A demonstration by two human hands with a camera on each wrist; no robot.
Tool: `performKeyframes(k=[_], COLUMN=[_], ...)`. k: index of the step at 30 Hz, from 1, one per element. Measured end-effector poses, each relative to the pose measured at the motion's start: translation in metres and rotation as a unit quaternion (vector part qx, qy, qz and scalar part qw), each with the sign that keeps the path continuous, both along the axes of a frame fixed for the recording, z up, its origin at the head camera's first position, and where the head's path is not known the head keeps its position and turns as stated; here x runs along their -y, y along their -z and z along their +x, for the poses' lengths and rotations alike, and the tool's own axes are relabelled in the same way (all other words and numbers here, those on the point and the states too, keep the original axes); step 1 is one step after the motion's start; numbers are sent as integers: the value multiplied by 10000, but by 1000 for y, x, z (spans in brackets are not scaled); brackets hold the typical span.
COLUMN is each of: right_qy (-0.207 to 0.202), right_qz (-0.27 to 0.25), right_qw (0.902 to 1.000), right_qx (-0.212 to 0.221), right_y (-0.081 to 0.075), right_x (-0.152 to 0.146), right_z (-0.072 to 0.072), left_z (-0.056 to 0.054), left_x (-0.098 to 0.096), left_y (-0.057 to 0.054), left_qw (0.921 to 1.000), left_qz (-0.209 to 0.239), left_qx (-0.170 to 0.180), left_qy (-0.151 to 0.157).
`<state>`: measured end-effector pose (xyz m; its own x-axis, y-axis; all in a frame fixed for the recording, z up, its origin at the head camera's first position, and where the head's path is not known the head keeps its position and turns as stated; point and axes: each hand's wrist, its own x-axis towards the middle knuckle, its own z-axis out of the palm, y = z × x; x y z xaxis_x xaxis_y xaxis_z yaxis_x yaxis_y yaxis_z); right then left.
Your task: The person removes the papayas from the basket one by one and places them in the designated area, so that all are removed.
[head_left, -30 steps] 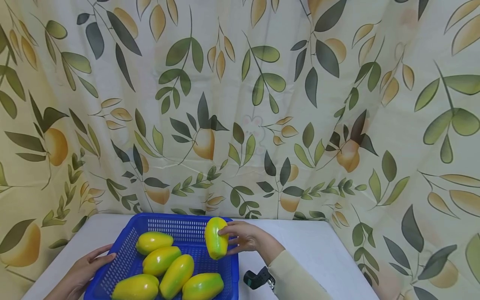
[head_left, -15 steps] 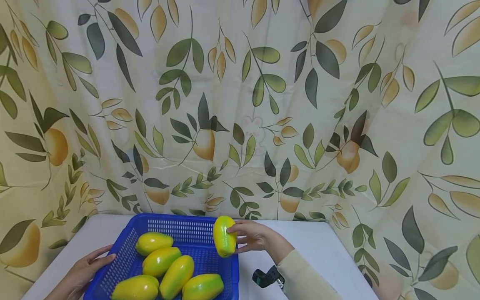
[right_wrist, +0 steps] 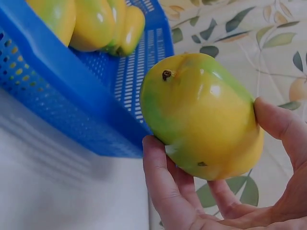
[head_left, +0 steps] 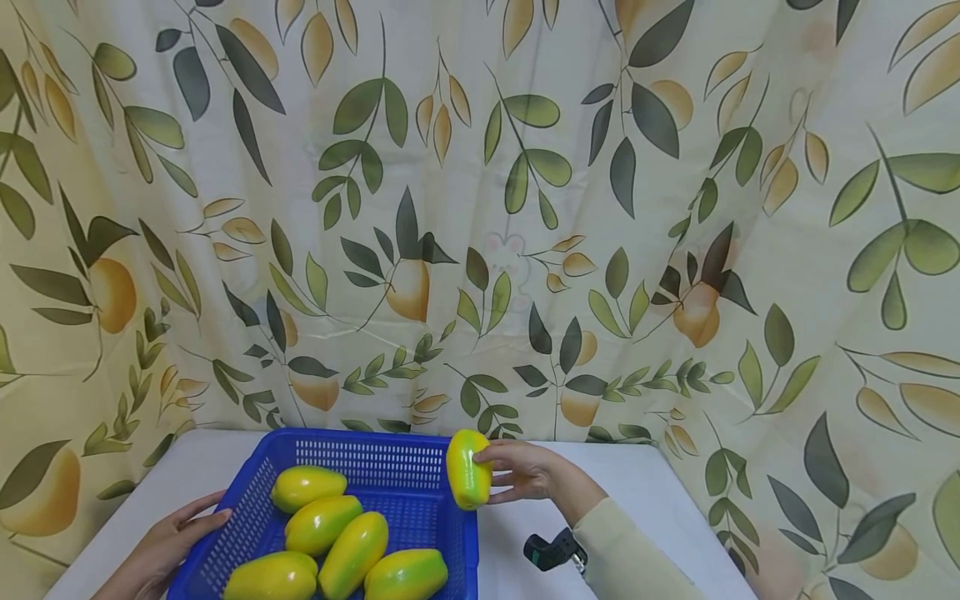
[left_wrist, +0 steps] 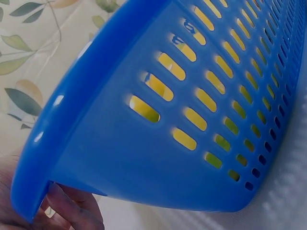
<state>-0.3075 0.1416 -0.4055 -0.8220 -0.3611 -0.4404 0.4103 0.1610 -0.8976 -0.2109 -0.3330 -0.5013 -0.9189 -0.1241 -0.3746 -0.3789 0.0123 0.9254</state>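
My right hand (head_left: 534, 473) holds a glossy yellow-green papaya (head_left: 465, 471) upright over the far right corner of a blue plastic basket (head_left: 360, 435). In the right wrist view its thumb presses one side of the papaya (right_wrist: 206, 120) and the fingers (right_wrist: 160, 182) support the other, beside the basket wall. Several more papayas (head_left: 322, 523) lie inside the basket, toward its left and near side. At the basket's left side my left hand (head_left: 167, 537) grips the rim. The left wrist view shows its fingers (left_wrist: 72, 208) curled beneath the rim (left_wrist: 62, 115).
A white-covered table (head_left: 600, 475) carries the basket and extends to its right. Behind and around it hangs a leaf-and-fruit patterned curtain (head_left: 480, 333). A black strapped device (head_left: 555, 550) sits at my right wrist, below the pale sleeve (head_left: 630, 542).
My right hand has moved the papaya rightward, from above the basket's inside to above its right rim. The left hand and the papayas in the basket have stayed in place.
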Motion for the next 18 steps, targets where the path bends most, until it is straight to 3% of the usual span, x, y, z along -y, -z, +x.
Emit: performKeyframes(k=[18], right_qy=[299], right_qz=[183], right_qw=[9992], right_qx=[169], right_y=[7], right_x=[-24], right_z=[-9], left_z=[0], left_x=[-1], left_y=[-3], left_qw=[9996], left_qz=[-265], left_qx=[109], left_qy=[83])
